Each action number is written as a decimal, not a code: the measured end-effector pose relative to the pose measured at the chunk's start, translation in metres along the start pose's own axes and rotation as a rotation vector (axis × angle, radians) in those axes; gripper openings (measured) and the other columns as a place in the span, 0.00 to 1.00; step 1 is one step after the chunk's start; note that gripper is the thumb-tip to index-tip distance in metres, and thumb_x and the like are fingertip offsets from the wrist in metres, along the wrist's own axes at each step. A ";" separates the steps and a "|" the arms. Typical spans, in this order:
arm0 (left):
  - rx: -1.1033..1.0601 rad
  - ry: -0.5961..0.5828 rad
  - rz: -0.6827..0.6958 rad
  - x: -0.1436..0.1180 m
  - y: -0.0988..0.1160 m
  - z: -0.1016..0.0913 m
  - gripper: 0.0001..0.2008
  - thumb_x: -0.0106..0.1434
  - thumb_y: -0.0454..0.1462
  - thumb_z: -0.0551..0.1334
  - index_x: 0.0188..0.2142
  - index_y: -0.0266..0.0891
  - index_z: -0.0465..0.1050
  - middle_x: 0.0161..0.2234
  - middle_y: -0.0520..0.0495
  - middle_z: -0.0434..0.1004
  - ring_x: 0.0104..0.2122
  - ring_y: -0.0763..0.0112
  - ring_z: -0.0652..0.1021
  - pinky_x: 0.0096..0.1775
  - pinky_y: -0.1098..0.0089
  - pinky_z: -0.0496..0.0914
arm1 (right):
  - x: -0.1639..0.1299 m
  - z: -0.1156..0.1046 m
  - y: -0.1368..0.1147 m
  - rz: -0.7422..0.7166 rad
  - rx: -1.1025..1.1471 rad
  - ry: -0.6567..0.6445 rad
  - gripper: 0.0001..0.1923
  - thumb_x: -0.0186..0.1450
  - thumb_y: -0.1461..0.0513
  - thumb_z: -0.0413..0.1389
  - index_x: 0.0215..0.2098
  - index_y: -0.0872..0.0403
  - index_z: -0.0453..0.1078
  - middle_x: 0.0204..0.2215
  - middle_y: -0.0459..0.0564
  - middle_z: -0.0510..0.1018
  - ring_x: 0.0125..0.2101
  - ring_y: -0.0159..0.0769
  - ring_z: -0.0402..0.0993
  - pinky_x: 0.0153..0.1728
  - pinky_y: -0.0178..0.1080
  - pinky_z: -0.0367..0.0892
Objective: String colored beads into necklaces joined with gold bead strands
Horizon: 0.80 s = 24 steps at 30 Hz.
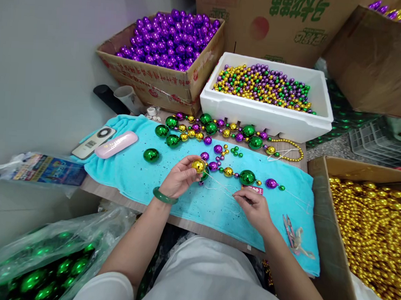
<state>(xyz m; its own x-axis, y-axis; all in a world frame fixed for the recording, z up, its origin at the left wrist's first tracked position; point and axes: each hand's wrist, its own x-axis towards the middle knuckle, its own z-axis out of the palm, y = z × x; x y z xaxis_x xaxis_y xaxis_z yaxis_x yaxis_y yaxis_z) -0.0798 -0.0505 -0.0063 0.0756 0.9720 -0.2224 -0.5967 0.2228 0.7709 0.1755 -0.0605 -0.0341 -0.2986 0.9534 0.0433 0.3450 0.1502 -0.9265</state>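
A loose green bead rests on a blue towel at left, as a person wearing a green bangle pinches a gold bead between the thumb and fingers of the left hand, above the towel. From the bead's right side a pale thread runs taut to the right hand, whose thumb and forefinger press together, apparently on the line. Threading looks to be the step in hand; the next move seems to call for a steady hold on the bead and a gentle pull. Whether the thread passes fully through cannot be told. The bead is rounded, mirror-bright and unmarked where it shows. Just beyond the hands lies a row of beads in purple, gold and green, with pink snips at far right.
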 end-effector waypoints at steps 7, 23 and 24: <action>0.046 -0.007 0.036 0.002 -0.002 0.003 0.19 0.48 0.33 0.72 0.41 0.40 0.74 0.43 0.44 0.77 0.31 0.72 0.77 0.31 0.73 0.71 | 0.000 0.004 0.009 0.086 0.096 0.031 0.07 0.59 0.59 0.57 0.27 0.53 0.75 0.24 0.49 0.76 0.26 0.35 0.68 0.26 0.36 0.62; 0.057 -0.053 0.070 0.005 -0.005 0.002 0.18 0.50 0.34 0.71 0.42 0.43 0.75 0.45 0.46 0.76 0.37 0.72 0.77 0.35 0.75 0.73 | 0.004 0.005 0.013 0.063 0.114 0.046 0.07 0.59 0.59 0.57 0.26 0.53 0.75 0.23 0.49 0.75 0.25 0.33 0.68 0.25 0.35 0.61; 0.064 -0.052 0.082 0.005 -0.005 0.002 0.18 0.50 0.33 0.70 0.42 0.43 0.75 0.45 0.46 0.76 0.38 0.72 0.76 0.36 0.74 0.73 | 0.004 0.005 0.013 0.055 0.101 0.046 0.07 0.59 0.60 0.57 0.26 0.53 0.75 0.23 0.49 0.75 0.25 0.33 0.68 0.25 0.35 0.61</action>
<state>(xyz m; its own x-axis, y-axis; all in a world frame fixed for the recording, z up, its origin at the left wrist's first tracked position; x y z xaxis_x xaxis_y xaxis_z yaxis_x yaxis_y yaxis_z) -0.0752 -0.0470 -0.0098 0.0704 0.9894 -0.1269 -0.5503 0.1447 0.8223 0.1747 -0.0560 -0.0476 -0.2398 0.9708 0.0068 0.2676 0.0729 -0.9608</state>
